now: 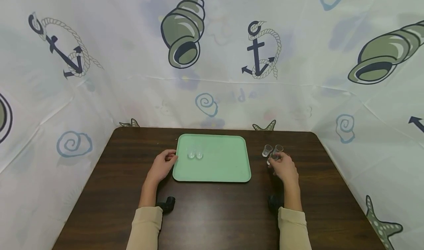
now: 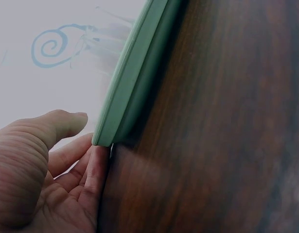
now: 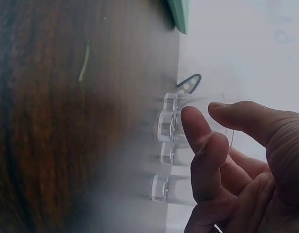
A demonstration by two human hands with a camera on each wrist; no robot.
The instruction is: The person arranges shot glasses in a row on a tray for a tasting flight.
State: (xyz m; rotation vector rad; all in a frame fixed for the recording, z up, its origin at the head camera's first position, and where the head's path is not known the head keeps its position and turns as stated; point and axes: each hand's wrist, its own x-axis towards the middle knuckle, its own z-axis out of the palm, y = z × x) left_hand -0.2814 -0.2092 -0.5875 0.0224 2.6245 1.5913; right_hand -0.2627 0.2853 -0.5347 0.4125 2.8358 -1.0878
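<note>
The right hand (image 1: 285, 166) is positioned to the right of the tray, at a group of small clear glasses on the table (image 1: 213, 215). Its thumb and index finger are set narrowly about the front glass (image 1: 273, 156), pinching it near the rim; the front glass is upright, its base level with the adjacent bases. The rear left glass (image 1: 267, 150) and the rear right glass (image 1: 279, 148) stand upright just behind it. The right wrist view shows four bases in this group; one glass is not distinguishable in the head view. The left hand (image 1: 162, 165) is located at the left edge of the green tray (image 1: 225, 161). Its fingers touch the tray edge, and the thumb is spaced from them, leaving a moderate opening. The tray lies flat on the table, with two more clear glasses (image 1: 199, 154) standing side by side on its left portion. A black wrist device (image 1: 167, 204) is located beside the cuff of each beige sleeve (image 1: 144, 226). A printed cloth (image 1: 228, 106) with shells and anchors hangs behind the table.
</note>
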